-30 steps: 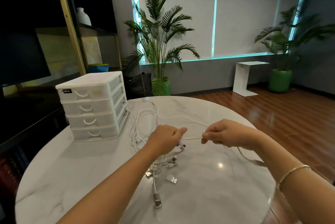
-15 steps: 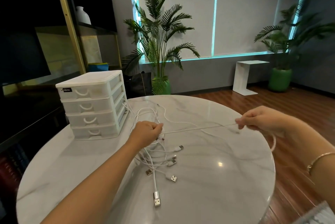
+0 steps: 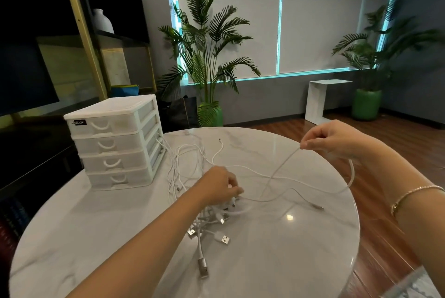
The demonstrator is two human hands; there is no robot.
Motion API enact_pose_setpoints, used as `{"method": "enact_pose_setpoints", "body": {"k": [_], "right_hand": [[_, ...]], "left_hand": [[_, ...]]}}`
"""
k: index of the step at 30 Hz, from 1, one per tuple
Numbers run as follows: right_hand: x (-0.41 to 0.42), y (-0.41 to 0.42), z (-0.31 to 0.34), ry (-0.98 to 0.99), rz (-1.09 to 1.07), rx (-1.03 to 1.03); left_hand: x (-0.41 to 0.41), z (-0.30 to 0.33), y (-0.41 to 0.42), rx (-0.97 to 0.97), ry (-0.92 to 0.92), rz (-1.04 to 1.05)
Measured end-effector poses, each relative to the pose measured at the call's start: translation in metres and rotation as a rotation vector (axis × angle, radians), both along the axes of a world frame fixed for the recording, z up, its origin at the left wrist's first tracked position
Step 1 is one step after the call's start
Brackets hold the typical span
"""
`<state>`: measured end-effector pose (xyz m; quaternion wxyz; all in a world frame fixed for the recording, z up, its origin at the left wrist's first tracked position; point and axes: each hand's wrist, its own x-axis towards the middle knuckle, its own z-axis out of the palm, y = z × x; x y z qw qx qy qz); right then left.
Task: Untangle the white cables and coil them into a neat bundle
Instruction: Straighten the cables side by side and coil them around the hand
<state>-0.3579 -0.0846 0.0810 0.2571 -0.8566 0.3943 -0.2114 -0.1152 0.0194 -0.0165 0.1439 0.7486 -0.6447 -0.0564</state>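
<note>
On a round marble bench (image 3: 277, 261) beside a plastic drawer unit (image 3: 115, 143), a person works at a knot of white cables (image 3: 207, 211) heaped near the centre, its USB plugs fanning toward 6 o'clock. Left hand (image 3: 220, 185) bears down on the heap, fingers curled into the strands and grasping them. Right hand (image 3: 330, 137), raised at about 2 o'clock, pinches a single cable (image 3: 279, 168) between thumb and fingertips, the line sagging slack back to the heap while its tail loops down past the bench rim (image 3: 356, 203). The step in hand looks to be drawing one strand free of the tangle; coiling has not begun. The next move likely calls for a steady pull to the right with the left hand pinning the rest, watching for crossings that tighten. Open bench lies at 3 to 5 o'clock; the drawer unit crowds the heap at 10 o'clock, and the right-hand rim sits near the dangling loop.
</note>
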Motion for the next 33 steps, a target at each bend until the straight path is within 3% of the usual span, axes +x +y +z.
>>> {"method": "enact_pose_setpoints", "body": {"k": [2, 4, 7, 9, 25, 33], "right_hand": [[0.007, 0.005, 0.001, 0.041, 0.041, -0.016], [0.016, 0.01, 0.002, 0.087, 0.095, -0.027], [0.03, 0.016, 0.004, 0.113, 0.141, -0.067], [0.036, 0.016, 0.007, 0.083, 0.126, -0.086], [0.016, -0.02, -0.006, -0.263, -0.143, 0.056], [0.022, -0.022, 0.004, -0.159, -0.227, -0.06]], "left_hand": [[-0.012, 0.015, -0.001, -0.112, 0.037, -0.034], [-0.035, 0.036, -0.003, -0.231, 0.291, -0.054], [-0.073, 0.058, -0.008, -0.2, 0.687, -0.159], [-0.085, 0.062, -0.013, -0.17, 0.811, -0.157], [-0.01, 0.059, -0.008, -0.507, 0.502, 0.212], [0.006, 0.051, -0.005, -0.535, 0.512, 0.285]]}}
